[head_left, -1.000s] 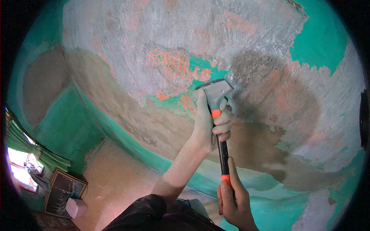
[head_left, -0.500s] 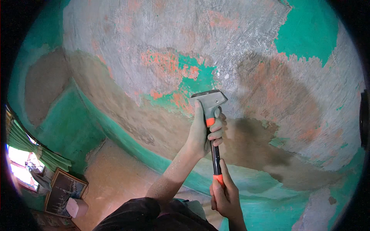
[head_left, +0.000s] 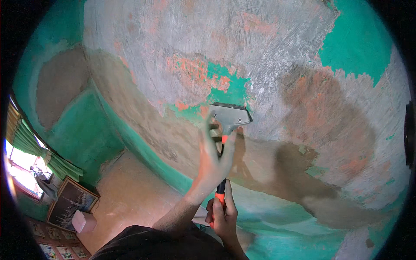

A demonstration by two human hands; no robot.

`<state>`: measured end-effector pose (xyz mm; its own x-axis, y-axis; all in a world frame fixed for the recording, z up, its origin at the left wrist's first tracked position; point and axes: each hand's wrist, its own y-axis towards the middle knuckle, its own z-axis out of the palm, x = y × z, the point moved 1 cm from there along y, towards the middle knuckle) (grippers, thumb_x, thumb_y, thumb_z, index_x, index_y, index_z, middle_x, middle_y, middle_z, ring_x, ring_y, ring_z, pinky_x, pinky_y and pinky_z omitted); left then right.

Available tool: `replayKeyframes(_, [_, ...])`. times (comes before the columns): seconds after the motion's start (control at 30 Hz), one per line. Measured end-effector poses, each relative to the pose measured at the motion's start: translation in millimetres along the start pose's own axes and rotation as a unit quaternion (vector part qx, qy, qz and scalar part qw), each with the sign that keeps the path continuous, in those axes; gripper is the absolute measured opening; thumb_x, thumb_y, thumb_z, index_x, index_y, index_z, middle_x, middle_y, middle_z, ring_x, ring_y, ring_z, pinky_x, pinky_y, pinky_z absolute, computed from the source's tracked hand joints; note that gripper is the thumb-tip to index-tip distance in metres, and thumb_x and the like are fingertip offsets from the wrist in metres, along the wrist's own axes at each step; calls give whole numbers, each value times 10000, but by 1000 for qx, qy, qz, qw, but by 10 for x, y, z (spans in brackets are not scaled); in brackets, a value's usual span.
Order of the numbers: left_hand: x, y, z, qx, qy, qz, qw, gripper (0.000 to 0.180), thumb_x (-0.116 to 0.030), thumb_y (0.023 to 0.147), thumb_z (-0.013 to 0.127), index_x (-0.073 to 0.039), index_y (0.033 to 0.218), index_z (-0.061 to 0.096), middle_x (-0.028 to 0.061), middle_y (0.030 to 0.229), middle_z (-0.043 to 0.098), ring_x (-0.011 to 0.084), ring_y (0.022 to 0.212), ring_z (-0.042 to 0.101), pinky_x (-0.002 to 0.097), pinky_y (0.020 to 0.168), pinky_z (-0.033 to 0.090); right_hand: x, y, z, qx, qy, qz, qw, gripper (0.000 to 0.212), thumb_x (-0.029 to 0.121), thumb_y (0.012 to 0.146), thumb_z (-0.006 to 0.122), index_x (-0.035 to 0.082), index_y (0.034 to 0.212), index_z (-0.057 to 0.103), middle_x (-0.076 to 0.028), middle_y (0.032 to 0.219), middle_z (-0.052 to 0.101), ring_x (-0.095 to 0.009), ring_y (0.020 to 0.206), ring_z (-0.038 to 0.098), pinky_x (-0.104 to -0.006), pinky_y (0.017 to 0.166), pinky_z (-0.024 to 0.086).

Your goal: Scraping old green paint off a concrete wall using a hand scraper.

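A long-handled scraper [head_left: 232, 114] with a wide grey head and a black and orange handle is held up against the peeling wall. Its blade edge lies beside a leftover patch of green paint [head_left: 232, 89]. My right hand [head_left: 224, 219] is closed round the orange lower grip. Higher up, my left hand [head_left: 213, 158] is at the shaft just under the head. Its fingers look spread and loosened, though motion blurs them, and part of the shaft is hidden by this hand.
Grey plaster with orange flecks covers most of the wall [head_left: 143, 52], and a larger green area [head_left: 357, 43] remains upper right. At lower left are a green curtain [head_left: 58, 162] by a window, a framed picture [head_left: 71, 203] and a pinkish bin [head_left: 83, 222] on the tan floor [head_left: 130, 190].
The scraper's handle has swung left at its lower end, with my right hand moving along. My left hand has loosened from its wrap round the shaft, its thumb no longer on the head.
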<state>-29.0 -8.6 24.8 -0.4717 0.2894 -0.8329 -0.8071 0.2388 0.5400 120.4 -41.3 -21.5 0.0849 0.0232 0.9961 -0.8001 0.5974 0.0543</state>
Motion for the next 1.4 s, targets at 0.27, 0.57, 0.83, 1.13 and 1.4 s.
replayKeyframes(0.27, [-148, 86, -10, 107, -65, -94, 988, 596, -160, 988, 480, -29, 1492, 190, 71, 801, 542, 91, 608, 562, 230, 501, 452, -325, 104, -61, 81, 249, 75, 962, 703, 295, 1011, 427, 157, 1523, -34, -97, 697, 509, -133, 468, 477, -291, 445, 483])
replayKeyframes(0.57, [-146, 213, -91, 97, -67, -111, 987, 623, -179, 1000, 455, 38, 1487, 132, 64, 762, 527, 89, 605, 484, 270, 526, 424, -84, 66, -54, 80, 125, 117, 982, 674, 326, 1024, 393, 127, 1527, -9, -39, 640, 444, -97, 445, 362, -252, 421, 362])
replayKeyframes(0.83, [-229, 203, -196, 159, -99, -86, 979, 640, -119, 973, 508, -11, 1497, 155, 77, 841, 573, 61, 565, 503, 223, 478, 415, 152, -110, 74, 29, 118, 129, 984, 686, 323, 1015, 374, 73, 1517, -22, -25, 597, 403, -88, 476, 358, -244, 427, 328])
replayKeyframes(1.13, [-88, 292, -228, 141, -24, 64, 988, 729, -113, 946, 538, -19, 1509, 85, 84, 857, 572, 84, 569, 517, 254, 491, 446, 41, -11, 130, 50, 149, 119, 980, 727, 385, 1009, 366, 71, 1511, -54, -34, 596, 419, -97, 432, 348, -250, 401, 332])
replayKeyframes(1.4, [-187, 237, -219, 203, 7, -17, 979, 774, -8, 879, 521, 9, 1506, 68, 225, 1356, 439, 234, 1142, 528, 329, 931, 444, -87, -57, 109, 7, 113, 88, 990, 701, 378, 1007, 368, 46, 1513, 15, -28, 606, 415, -88, 460, 365, -244, 409, 346])
